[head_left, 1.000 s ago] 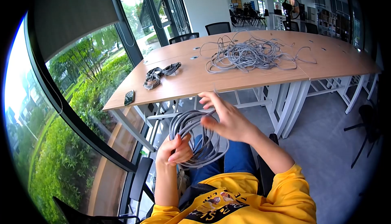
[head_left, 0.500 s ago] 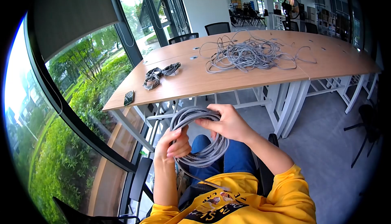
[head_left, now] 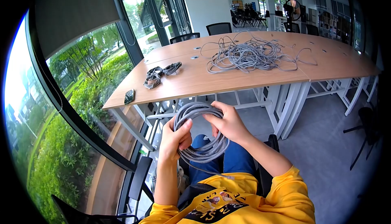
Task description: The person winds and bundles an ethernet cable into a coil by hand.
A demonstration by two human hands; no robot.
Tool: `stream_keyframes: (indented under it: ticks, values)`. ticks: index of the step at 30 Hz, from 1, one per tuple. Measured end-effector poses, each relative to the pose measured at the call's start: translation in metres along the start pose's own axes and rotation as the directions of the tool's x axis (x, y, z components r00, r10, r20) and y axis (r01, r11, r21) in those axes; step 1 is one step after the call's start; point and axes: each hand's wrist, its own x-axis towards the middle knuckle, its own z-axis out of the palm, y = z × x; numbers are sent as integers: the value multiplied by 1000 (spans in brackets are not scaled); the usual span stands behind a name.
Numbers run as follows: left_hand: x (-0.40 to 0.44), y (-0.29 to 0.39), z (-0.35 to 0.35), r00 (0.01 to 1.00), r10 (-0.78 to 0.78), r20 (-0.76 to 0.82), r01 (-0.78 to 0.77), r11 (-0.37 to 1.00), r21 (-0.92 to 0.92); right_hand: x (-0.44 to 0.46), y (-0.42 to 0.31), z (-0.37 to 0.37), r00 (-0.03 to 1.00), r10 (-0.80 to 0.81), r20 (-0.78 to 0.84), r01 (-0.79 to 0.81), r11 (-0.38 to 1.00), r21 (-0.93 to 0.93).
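Right hand (head_left: 229, 123), spread earlier, now closed round the thick grey cable coil (head_left: 205, 155), loose end (head_left: 229, 177) below, left hand (head_left: 175, 139) likewise.

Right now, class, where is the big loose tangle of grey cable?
In the head view, the loose tangle lies on the brown table, right of the smaller bundled cable and beyond the coil held in the left hand and right hand.

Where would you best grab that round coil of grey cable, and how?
Probably by opposite sides of the round coil of grey cable, from left and upper right, as the left hand and right hand do: its open middle leaves room to wrap the gathered strands. I'd avoid the thin loose end sticking out below.
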Motion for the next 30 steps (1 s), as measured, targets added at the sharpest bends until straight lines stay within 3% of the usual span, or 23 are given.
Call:
stream_keyframes:
  ticks: [5,6,8,10,11,14,16,18,19,21,24,28,30]
  values:
    - [1,0,7,990,4,-140,2,999,48,-2,2,8,991,-134,-23,135,991,7]
    - [2,1,1,998,-34,-59,31,998,-53,-1,-1,12,904,-411,-116,382,900,-208]
    - [3,1,-2,998,-65,27,68,986,-150,-1,-2,13,736,-662,-141,557,711,-429]
    - [3,2,0,999,-47,26,49,995,-82,2,2,4,725,-688,-26,566,618,-546]
    - [3,2,0,999,-47,26,49,995,-82,3,4,1,774,-632,-45,522,676,-520]
    - [1,-1,2,993,-111,33,113,993,-42,5,2,-2,818,-574,28,475,649,-594]
    - [-2,3,6,996,-87,30,87,996,0,5,0,-3,780,-626,10,503,618,-604]
    - [-3,6,7,993,-114,13,114,993,10,4,-5,-9,726,-661,190,550,393,-737]
    - [-2,5,4,989,-137,46,135,990,40,4,-5,-10,727,-660,191,552,395,-735]
    - [1,1,-4,978,-181,106,178,983,39,5,-4,-12,701,-665,258,536,252,-806]
    - [-1,2,7,984,-176,27,172,980,94,3,-9,-5,645,-742,182,495,225,-839]
    - [-5,6,9,994,-96,44,97,995,-10,10,2,-3,605,-787,122,525,279,-804]
    - [-4,2,5,997,-66,38,66,998,9,10,9,1,639,-769,13,557,451,-697]
